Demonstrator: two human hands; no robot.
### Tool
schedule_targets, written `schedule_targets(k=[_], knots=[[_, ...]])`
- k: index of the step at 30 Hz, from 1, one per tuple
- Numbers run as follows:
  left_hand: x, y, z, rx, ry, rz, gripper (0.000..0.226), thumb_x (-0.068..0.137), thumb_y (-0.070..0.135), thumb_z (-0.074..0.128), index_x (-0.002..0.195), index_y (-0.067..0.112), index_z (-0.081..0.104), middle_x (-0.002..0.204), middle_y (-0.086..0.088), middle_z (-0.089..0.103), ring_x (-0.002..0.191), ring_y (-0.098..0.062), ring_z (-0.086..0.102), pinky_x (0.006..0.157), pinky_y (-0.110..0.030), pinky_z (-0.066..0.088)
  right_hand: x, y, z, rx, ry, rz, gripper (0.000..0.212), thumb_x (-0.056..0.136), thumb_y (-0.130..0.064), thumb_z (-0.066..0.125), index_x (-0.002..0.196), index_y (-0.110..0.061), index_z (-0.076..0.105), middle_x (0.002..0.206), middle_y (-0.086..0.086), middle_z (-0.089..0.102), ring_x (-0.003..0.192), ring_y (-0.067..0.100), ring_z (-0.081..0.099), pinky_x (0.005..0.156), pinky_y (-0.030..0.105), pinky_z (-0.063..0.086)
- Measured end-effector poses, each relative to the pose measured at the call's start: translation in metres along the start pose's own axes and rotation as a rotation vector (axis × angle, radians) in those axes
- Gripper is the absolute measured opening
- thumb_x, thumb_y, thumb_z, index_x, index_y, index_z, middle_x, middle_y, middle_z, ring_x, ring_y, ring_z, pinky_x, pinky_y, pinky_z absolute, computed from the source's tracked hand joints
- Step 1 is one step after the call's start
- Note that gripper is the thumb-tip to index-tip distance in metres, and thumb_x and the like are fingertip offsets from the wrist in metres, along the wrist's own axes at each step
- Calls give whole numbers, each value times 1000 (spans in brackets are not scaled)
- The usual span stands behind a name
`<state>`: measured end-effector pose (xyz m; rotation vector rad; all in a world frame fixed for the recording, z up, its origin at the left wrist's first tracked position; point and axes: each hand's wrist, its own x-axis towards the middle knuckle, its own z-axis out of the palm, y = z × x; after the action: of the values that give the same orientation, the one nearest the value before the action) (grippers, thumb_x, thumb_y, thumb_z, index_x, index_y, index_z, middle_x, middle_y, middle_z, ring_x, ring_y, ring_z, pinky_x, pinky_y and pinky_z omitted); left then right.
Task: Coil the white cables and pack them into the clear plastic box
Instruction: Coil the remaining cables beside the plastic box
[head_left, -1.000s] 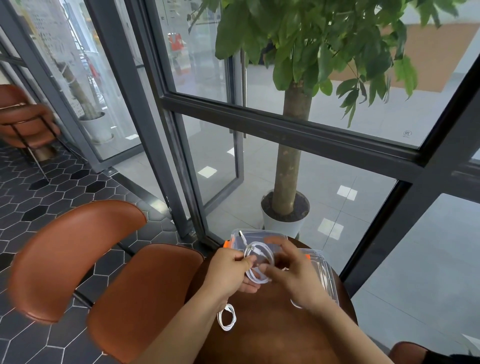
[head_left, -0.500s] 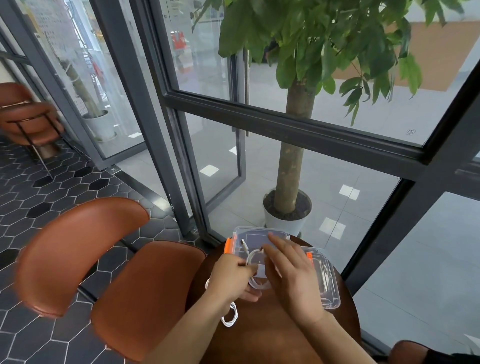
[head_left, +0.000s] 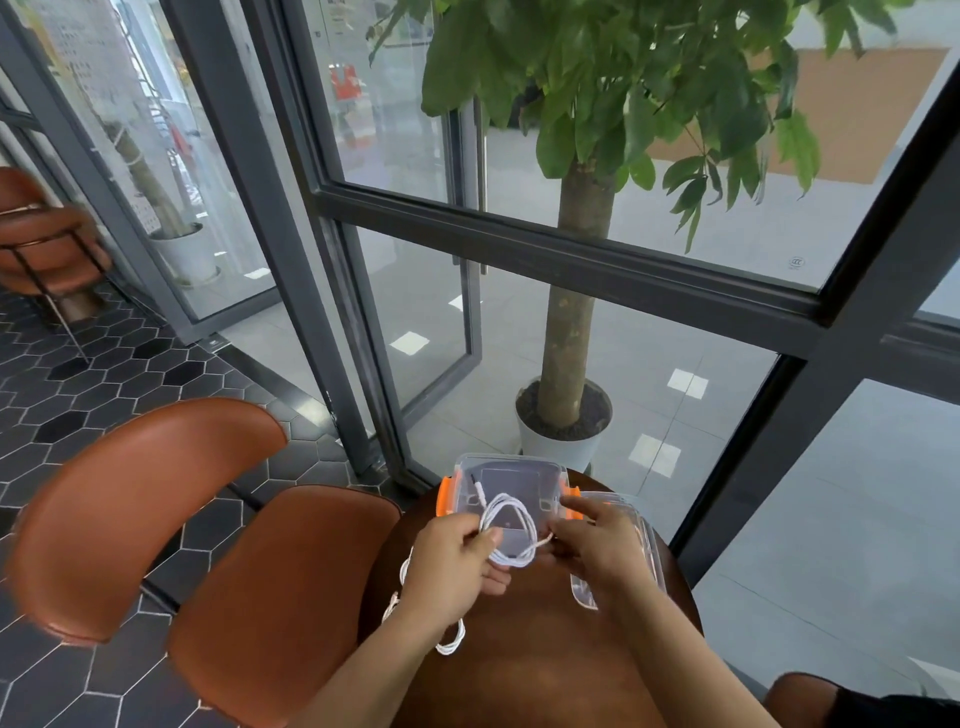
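A coiled white cable (head_left: 511, 530) hangs over the near edge of the clear plastic box (head_left: 506, 470), which has orange clips and stands at the far edge of the round brown table (head_left: 530, 654). My left hand (head_left: 454, 564) pinches the coil's left side. My right hand (head_left: 597, 551) grips its right side, index finger pointing out. A plug end of the cable sticks up inside the box. Another white cable (head_left: 447, 636) lies loose on the table under my left forearm, partly hidden.
The box's clear lid (head_left: 641, 545) lies to the right, partly under my right hand. A brown leather chair (head_left: 156, 519) stands left of the table. Behind the table are a dark window frame (head_left: 571, 260) and a potted tree (head_left: 563, 415).
Both hands have spread the coil apart over the box's near edge. My right hand shifted from covering the coil to gripping its right side. The view has tilted slightly.
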<state>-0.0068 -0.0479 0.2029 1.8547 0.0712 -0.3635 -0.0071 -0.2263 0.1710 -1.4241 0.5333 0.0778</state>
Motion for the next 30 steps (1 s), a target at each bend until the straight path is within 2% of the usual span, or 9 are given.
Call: schedule_targets(k=[2,4,10,13,18,21,24,26,30], knots=[[-2,2,-4,53,-62,21,21,99,4,57,79,0,62,61,-17,67,63,-33,75,64,-46,64,2,-1,-5,-73,-90,59,29,87,-4,73,113,-3,61,79,22,75,69,33,73,75,52,63],[-3,7,-6,97,-133,41,26,99,6,58,73,8,60,60,-13,66,64,-34,75,62,-42,64,-3,-4,-5,-123,-200,34,22,85,-3,75,104,5,67,82,27,73,73,34,73,78,55,62],[1,20,-13,123,-187,38,23,101,13,57,95,-7,66,77,-30,71,66,-39,74,61,-44,63,-7,-6,-11,-28,-503,13,28,79,-5,78,105,5,75,105,30,72,95,38,71,92,52,58],[1,20,-15,120,-214,-22,23,102,12,54,97,-7,66,74,-28,71,64,-40,73,60,-42,63,-8,-7,-13,9,-571,30,32,78,-3,77,107,10,72,106,32,71,96,39,71,88,46,60],[0,19,-18,231,-251,-91,21,104,14,52,98,-1,65,72,-24,71,60,-35,72,57,-38,62,-18,-1,-3,229,-503,59,22,84,2,68,104,8,71,86,20,74,75,26,73,67,33,61],[-1,16,-15,418,-254,-132,21,102,17,51,93,3,64,67,-17,70,52,-32,69,55,-38,62,-26,6,8,325,-413,96,16,86,6,66,100,-1,64,78,18,71,63,24,66,55,31,53],[-1,11,-12,767,-212,-102,14,90,8,53,82,8,63,67,-12,72,55,-28,71,60,-39,63,-37,16,19,377,-370,137,17,81,8,69,91,-5,64,82,23,70,69,30,65,64,37,53],[-2,10,-11,893,-209,-113,10,86,6,57,77,10,62,67,-11,70,62,-31,71,66,-41,63,-43,20,21,241,-304,73,12,85,8,66,93,-1,66,87,25,72,76,33,67,72,42,55],[0,4,-13,596,-225,-205,24,95,14,52,78,2,63,58,-13,70,53,-32,72,57,-36,63,-49,20,20,128,-234,2,13,93,-3,62,100,-4,73,95,23,75,86,34,71,87,48,57]])
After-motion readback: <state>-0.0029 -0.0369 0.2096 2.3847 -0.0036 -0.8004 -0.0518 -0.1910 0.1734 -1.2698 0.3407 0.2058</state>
